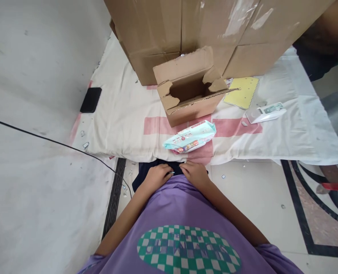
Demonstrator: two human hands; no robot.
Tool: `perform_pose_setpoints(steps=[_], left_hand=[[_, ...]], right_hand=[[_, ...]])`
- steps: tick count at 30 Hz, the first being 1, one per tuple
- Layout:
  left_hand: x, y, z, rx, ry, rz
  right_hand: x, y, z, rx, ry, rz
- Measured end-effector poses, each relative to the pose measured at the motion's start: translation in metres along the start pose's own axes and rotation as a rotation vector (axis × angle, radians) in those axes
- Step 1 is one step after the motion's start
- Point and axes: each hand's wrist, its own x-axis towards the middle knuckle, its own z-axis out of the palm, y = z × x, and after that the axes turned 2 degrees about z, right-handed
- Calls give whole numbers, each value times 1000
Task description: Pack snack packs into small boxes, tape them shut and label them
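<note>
Left hand: the left hand rests at the lap, at 7 o'clock from the packet; its fingers are bent and close together, and a small pale bit shows at their tips, but I cannot tell if it is pinched.
Right hand: the right hand is at 6 o'clock from the packet, near the counter edge; its fingers are curled inward, and I cannot tell if they grip the dark fabric under them.
Packet: the mint-green printed packet lies on the counter, on the pink band of its white cloth, apart from both hands.
Small carton: the small carton stands with flaps open at 12 o'clock from the packet, just before the large cartons.
Yellow sheet: the yellow sheet lies between 1 and 2 o'clock.
White device: the white device is between 2 and 3 o'clock.
Black slab: the phone-shaped black slab lies flat, near 10 o'clock.
</note>
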Motion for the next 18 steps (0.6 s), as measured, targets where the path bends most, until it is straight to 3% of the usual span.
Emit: perform_pose_setpoints(steps=[3,8,12,18], left_hand=[[-2,0,-2,-114,98,-27],[-5,5,-3,-294,250,-58],[-5,10,2,-380,370,-107],[-5,22,6,-414,505,-130]], right_hand=[[-1,-2,11,220,211,0],[0,-11,10,469,377,17],[-1,-23,10,530,404,3],[-3,-39,20,421,429,-13]])
